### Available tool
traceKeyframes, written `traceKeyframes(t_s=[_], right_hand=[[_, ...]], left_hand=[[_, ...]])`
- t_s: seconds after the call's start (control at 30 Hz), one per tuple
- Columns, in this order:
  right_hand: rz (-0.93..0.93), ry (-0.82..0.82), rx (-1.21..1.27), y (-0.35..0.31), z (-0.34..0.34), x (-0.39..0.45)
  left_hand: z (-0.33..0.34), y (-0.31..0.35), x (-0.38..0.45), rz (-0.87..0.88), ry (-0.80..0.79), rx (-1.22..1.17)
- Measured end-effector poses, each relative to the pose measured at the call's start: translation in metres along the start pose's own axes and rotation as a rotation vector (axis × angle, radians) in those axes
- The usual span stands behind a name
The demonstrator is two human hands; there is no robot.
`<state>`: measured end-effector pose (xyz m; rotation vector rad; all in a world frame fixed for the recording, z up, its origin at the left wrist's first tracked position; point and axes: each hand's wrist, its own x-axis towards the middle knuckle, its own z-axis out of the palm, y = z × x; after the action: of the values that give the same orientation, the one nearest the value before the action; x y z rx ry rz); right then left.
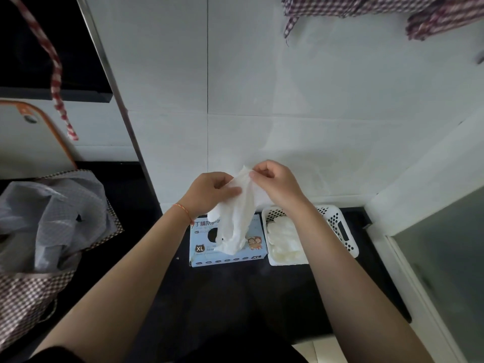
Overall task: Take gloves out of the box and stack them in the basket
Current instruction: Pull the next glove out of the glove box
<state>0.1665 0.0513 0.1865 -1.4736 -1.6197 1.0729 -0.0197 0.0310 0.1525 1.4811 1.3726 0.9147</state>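
A white glove (pixel 239 213) hangs in the air above the light blue glove box (pixel 226 259), which lies flat on the dark counter. My left hand (pixel 209 191) pinches the glove's upper left edge. My right hand (pixel 275 183) pinches its top edge just to the right. The glove's fingers dangle down over the box opening. Right of the box stands a white perforated basket (pixel 340 226) with a pile of white gloves (pixel 284 238) inside; my right forearm crosses over it.
A checked bag with grey plastic bags (pixel 49 226) sits at the left on the counter. White tiled wall (pixel 262 100) stands behind. Checked cloth (pixel 366 11) hangs at the top right. A window frame (pixel 419 244) borders the right side.
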Motion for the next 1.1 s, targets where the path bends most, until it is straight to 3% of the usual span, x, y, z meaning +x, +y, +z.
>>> traceKeyframes(t_s=[0.13,0.3,0.43,0.53,0.6,0.67,0.77,1.1], right_hand=[[-0.023,0.144,0.021,-0.004,-0.007,0.000],[-0.028,0.296,0.065,0.001,-0.025,0.000],[0.046,0.320,0.048,0.018,-0.040,0.000],[0.184,0.308,0.141,0.037,-0.050,0.000],[0.264,0.289,0.158,0.053,-0.056,-0.001],[0.351,0.284,0.130,0.080,-0.064,-0.004],[0.487,0.248,0.058,0.130,-0.073,-0.011],[0.562,0.217,-0.024,0.235,-0.108,-0.001]], left_hand=[[0.009,-0.008,0.004,-0.074,-0.059,0.146],[0.025,-0.019,0.009,-0.108,-0.056,0.110],[0.040,-0.024,0.012,-0.168,-0.081,-0.132],[0.049,-0.030,0.013,-0.204,-0.121,-0.462],[0.057,-0.037,0.019,-0.276,-0.150,-0.543],[0.077,-0.044,0.028,-0.391,-0.190,-0.479],[0.116,-0.051,0.040,-0.477,-0.222,-0.143],[0.197,-0.048,0.091,-0.417,-0.215,0.328]])
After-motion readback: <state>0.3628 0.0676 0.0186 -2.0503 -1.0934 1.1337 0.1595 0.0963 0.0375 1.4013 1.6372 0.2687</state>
